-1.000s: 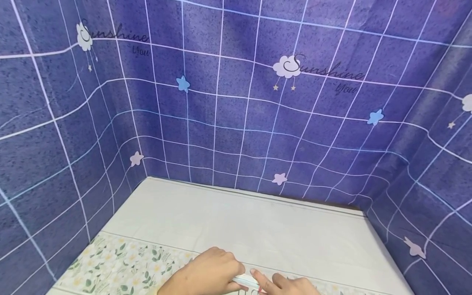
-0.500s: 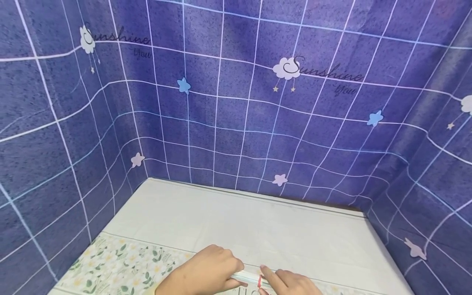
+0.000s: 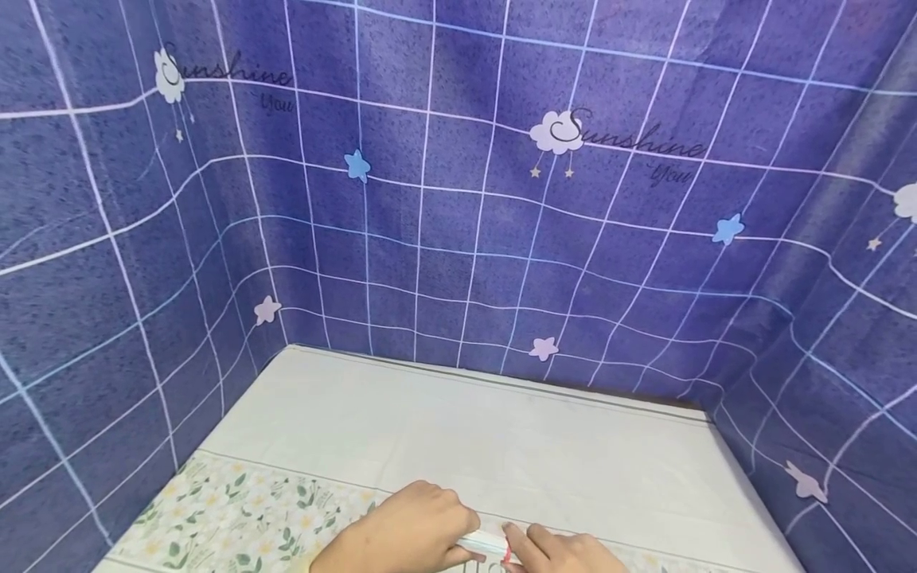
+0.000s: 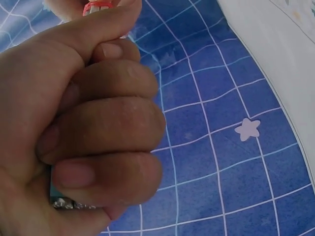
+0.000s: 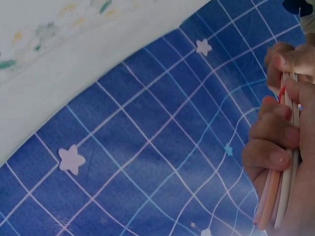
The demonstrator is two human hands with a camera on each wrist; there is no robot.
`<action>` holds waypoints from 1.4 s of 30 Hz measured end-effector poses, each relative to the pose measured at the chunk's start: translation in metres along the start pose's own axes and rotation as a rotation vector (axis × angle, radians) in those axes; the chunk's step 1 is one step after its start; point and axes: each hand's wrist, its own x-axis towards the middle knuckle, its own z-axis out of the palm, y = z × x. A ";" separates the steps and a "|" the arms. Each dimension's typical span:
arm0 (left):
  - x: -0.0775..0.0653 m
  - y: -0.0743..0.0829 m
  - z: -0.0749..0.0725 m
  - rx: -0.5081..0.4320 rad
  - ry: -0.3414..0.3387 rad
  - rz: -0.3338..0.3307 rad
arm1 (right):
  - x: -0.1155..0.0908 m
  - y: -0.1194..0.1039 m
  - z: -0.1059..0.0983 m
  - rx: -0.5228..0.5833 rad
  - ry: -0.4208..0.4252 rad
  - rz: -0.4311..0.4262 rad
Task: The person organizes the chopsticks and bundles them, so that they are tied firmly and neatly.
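Observation:
A bundle of slim pastel sticks point(image 3: 483, 544), pencil-like in shape, stretches between both hands at the bottom of the head view. My left hand point(image 3: 415, 525) grips one end, fingers curled firmly around it in the left wrist view. Shiny silvery stick ends point(image 4: 61, 202) peek out below its little finger. My right hand point(image 3: 562, 551) holds the other end, with its index finger and thumb at a red band point(image 3: 507, 549) round the bundle. White, orange and pink stick ends point(image 5: 268, 201) stick out below the right fingers in the right wrist view.
Beneath the hands lies a white table cover point(image 3: 430, 430) with a floral strip point(image 3: 236, 509). A blue-purple grid-patterned curtain point(image 3: 444, 199) with stars and clouds encloses the back and both sides. A dark object point(image 5: 298, 6) shows at the right wrist view's top corner.
The right index finger shifted right along the bundle, exposing more of the red band, then came down close to it again. The left hand kept its grip, moving only slightly.

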 end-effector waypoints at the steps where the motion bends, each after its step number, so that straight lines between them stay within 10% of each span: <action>1: 0.000 0.000 0.001 0.011 -0.002 -0.001 | -0.001 0.000 0.001 -0.001 0.003 0.004; 18: -0.001 -0.006 0.012 0.063 0.087 0.061 | 0.002 -0.012 0.003 -0.044 -0.041 0.152; 22: 0.001 -0.008 0.015 0.153 0.196 0.067 | 0.001 -0.008 -0.004 0.213 -0.061 0.284; 28: 0.006 -0.006 0.016 0.308 0.324 0.051 | 0.006 0.003 -0.013 0.682 -0.320 0.539; 33: 0.004 -0.011 0.021 0.121 0.371 0.067 | 0.003 0.014 -0.012 0.752 -0.411 0.526; 38: -0.004 -0.023 0.025 -0.029 0.426 0.117 | -0.012 0.025 -0.019 0.898 -0.325 0.485; 42: -0.008 -0.032 0.026 -0.197 0.458 0.113 | -0.015 0.031 -0.026 1.154 -0.198 0.611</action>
